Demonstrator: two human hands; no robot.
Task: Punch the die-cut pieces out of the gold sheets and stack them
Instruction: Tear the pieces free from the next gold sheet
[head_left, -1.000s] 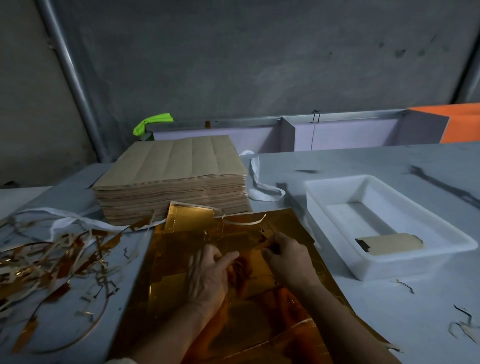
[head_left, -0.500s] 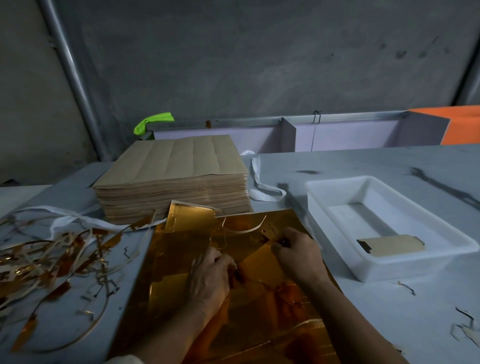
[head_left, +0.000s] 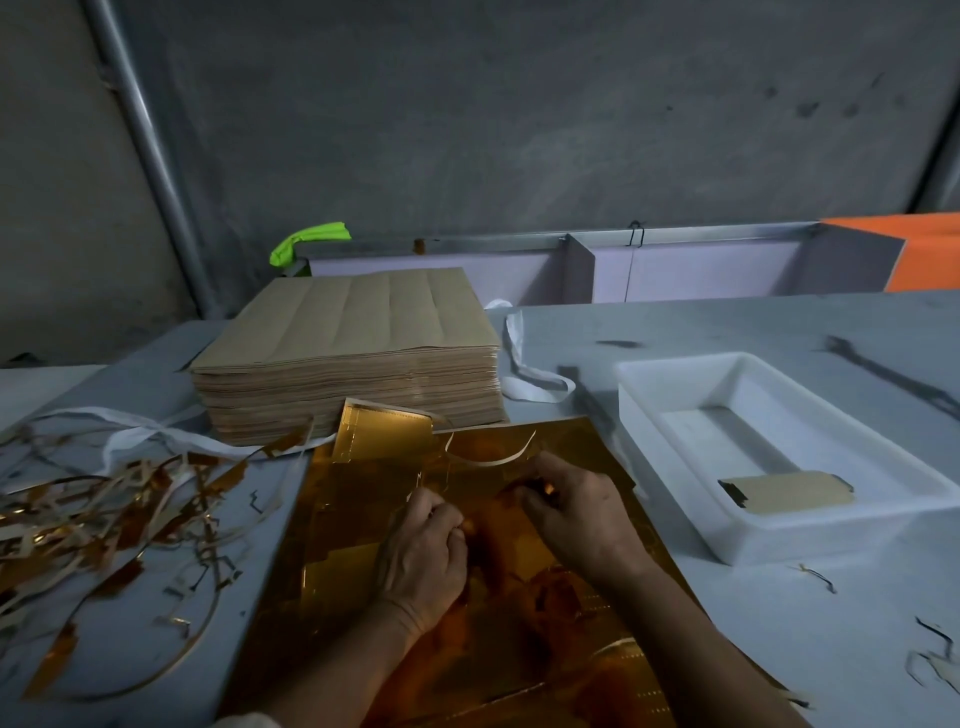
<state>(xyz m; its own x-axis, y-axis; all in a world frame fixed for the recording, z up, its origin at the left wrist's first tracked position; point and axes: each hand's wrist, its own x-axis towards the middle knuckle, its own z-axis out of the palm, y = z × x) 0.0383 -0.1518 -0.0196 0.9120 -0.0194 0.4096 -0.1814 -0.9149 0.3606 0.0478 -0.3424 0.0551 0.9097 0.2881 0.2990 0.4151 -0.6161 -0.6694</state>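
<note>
Glossy gold sheet (head_left: 343, 525) lies flat on worktop (head_left: 779, 654), near edge cut off. Left hand (head_left: 423, 556) curled, pinching the foil; right hand (head_left: 582, 514) pinches it alongside, fingertip contact indistinct. Right: white plastic tray (head_left: 779, 543) holds one matte die-cut piece (head_left: 789, 491). Far: brown paper stack (head_left: 353, 332).

Frame bottom crops gold sheet (head_left: 353, 519) — left edge crops scrap strips (head_left: 119, 499)

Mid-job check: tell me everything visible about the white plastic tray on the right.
The white rectangular tray, seemingly thick plastic, sits upright and open-topped on the grey table, right of the shiny gold sheet. Its walls are low, its rim rounded. One tan die-cut piece lies flat inside, toward the near end.
</note>
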